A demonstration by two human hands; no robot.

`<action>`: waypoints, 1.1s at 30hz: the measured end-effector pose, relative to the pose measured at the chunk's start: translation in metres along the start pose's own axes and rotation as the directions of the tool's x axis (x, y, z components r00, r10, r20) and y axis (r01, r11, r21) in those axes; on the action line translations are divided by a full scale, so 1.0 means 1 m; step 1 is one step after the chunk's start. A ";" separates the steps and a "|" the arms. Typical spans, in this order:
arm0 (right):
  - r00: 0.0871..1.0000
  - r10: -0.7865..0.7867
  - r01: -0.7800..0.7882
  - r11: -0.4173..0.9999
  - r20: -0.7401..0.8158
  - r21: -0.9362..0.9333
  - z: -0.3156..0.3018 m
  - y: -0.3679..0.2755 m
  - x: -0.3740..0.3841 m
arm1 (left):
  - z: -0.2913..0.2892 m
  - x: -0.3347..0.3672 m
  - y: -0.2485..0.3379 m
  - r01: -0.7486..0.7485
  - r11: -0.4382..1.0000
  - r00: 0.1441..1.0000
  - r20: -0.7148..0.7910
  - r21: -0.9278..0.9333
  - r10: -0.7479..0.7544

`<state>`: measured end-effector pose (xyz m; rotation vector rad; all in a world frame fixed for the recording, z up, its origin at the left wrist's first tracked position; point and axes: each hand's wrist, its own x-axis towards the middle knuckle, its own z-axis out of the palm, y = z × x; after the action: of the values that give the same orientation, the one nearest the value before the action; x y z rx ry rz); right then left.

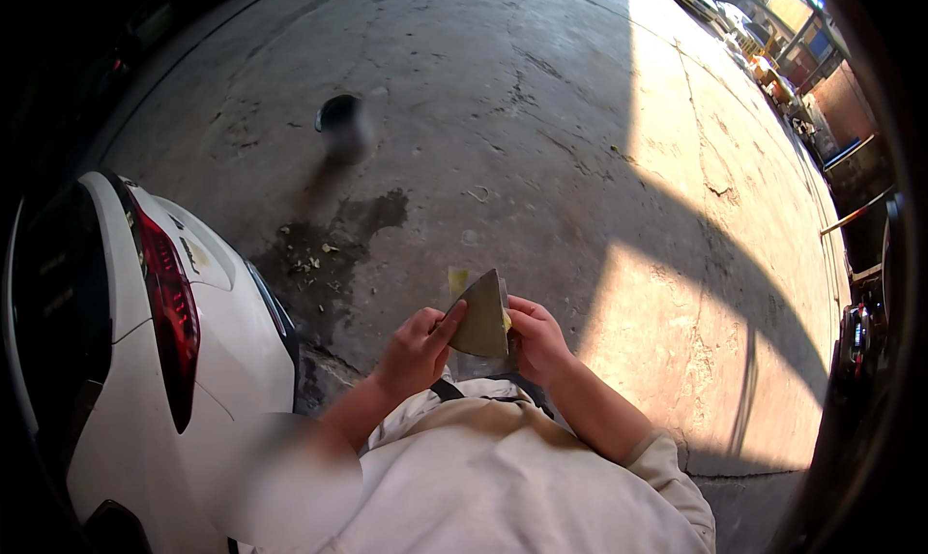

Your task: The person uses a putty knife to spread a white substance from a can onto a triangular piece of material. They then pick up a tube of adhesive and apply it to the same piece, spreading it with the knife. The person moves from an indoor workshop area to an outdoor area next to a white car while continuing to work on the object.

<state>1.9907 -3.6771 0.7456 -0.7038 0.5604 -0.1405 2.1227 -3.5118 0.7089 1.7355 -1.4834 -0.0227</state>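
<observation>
In front of my waist, both hands hold a fan-shaped, grey-olive folded sheet [480, 322] that looks like sandpaper. Its narrow tip points up and away from me, and its curved edge faces my body. My left hand [416, 351] pinches the left side, with the thumb flat on the front face and the fingers behind. At the right edge, where layers show, my right hand [537, 341] grips with closed fingers. A small yellowish bit [508, 320] shows by those fingertips; what it is I cannot tell. Behind the sheet sits a pale yellow-green patch [458, 281], its kind unclear.
Close on my left stands a white car [237, 303] with a red tail light [166, 303]. A dark-rimmed round object [340, 114], partly blurred, is on the cracked concrete floor [503, 148]. Nearer lies a wet stain [319, 240] with pale scraps. Sunlit ground and clutter extend right.
</observation>
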 end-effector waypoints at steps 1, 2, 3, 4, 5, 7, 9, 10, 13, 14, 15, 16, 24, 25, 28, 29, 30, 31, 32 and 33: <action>1.000 0.027 -0.026 0.997 -0.011 0.074 0.001 0.002 -0.001 | 0.004 -0.004 -0.005 -0.025 0.996 1.000 0.008 0.086 0.024; 0.999 0.047 -0.046 0.992 -0.004 0.119 -0.007 0.003 0.000 | 0.004 -0.006 -0.008 -0.030 0.994 0.999 0.014 0.109 0.029; 0.999 0.052 -0.053 0.988 0.010 0.145 -0.007 -0.001 -0.003 | 0.004 -0.008 -0.012 -0.037 0.991 0.999 0.020 0.130 0.034; 0.998 0.063 -0.067 0.984 0.029 0.168 -0.003 -0.009 -0.007 | 0.003 -0.010 -0.014 -0.038 0.987 0.999 0.022 0.155 0.035; 0.996 0.072 -0.080 0.978 0.048 0.190 -0.002 -0.013 -0.010 | 0.004 -0.015 -0.018 -0.016 0.990 1.000 0.018 0.141 0.014; 0.995 0.038 -0.059 0.971 0.096 0.231 -0.012 -0.012 -0.010 | 0.006 -0.023 -0.024 0.020 0.994 1.000 0.009 0.106 -0.021; 0.988 -0.042 -0.001 0.960 0.146 0.280 -0.016 -0.015 -0.013 | 0.005 -0.020 -0.024 0.086 0.996 0.995 0.044 0.030 -0.087; 0.979 -0.110 0.053 0.950 0.169 0.308 -0.010 -0.023 -0.017 | 0.002 -0.021 -0.025 0.127 0.992 0.990 0.059 0.003 -0.126; 0.855 -0.507 0.510 0.860 -0.108 0.008 0.011 -0.031 -0.014 | 0.007 -0.044 -0.036 0.659 0.433 0.743 0.442 -0.615 -0.503; 0.720 -0.694 0.671 0.702 -0.018 -0.239 -0.004 -0.029 -0.010 | 0.002 -0.033 -0.025 0.693 0.285 0.702 0.531 -0.662 -0.475; 0.576 -0.796 0.766 0.447 0.185 -0.461 -0.012 -0.033 -0.012 | -0.006 -0.019 -0.008 0.718 0.130 0.662 0.613 -0.684 -0.431; 0.435 -0.798 0.799 0.128 0.418 -0.587 -0.012 -0.041 -0.010 | -0.012 -0.009 0.002 0.730 -0.026 0.624 0.682 -0.683 -0.380; 0.504 -0.383 0.673 -0.387 0.774 -0.630 0.014 -0.056 -0.010 | -0.015 -0.001 0.002 0.753 0.000 0.637 0.729 -0.658 -0.251; 0.532 -0.371 0.674 -0.359 0.761 -0.646 0.011 -0.057 -0.010 | -0.017 -0.003 0.001 0.753 -0.015 0.632 0.730 -0.658 -0.262; 0.762 -0.169 0.551 -0.340 0.626 -0.762 -0.008 -0.060 -0.010 | -0.018 -0.013 -0.004 0.715 -0.030 0.659 0.687 -0.699 -0.307; 0.836 -0.081 0.484 -0.358 0.543 -0.798 -0.016 -0.058 -0.011 | -0.018 -0.011 -0.004 0.676 -0.076 0.678 0.658 -0.733 -0.328; 0.824 -0.206 0.438 -0.360 0.529 -0.823 -0.020 -0.052 -0.011 | -0.019 -0.007 -0.003 0.633 -0.121 0.694 0.629 -0.765 -0.351; 0.795 -0.317 0.405 -0.355 0.517 -0.842 -0.023 -0.043 -0.009 | -0.020 -0.004 -0.001 0.580 -0.164 0.706 0.593 -0.798 -0.387; 0.756 -0.425 0.373 -0.346 0.498 -0.861 -0.021 -0.038 -0.008 | -0.018 0.002 0.003 0.560 -0.108 0.710 0.543 -0.821 -0.448; 0.661 -0.526 0.367 -0.394 0.534 -0.843 -0.015 -0.037 -0.009 | -0.012 0.004 0.004 0.563 -0.003 0.714 0.488 -0.826 -0.501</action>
<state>1.9769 -3.7109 0.7637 -2.6453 0.3023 -0.6281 2.1266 -3.5083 0.7214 1.0311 -0.3614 -1.1971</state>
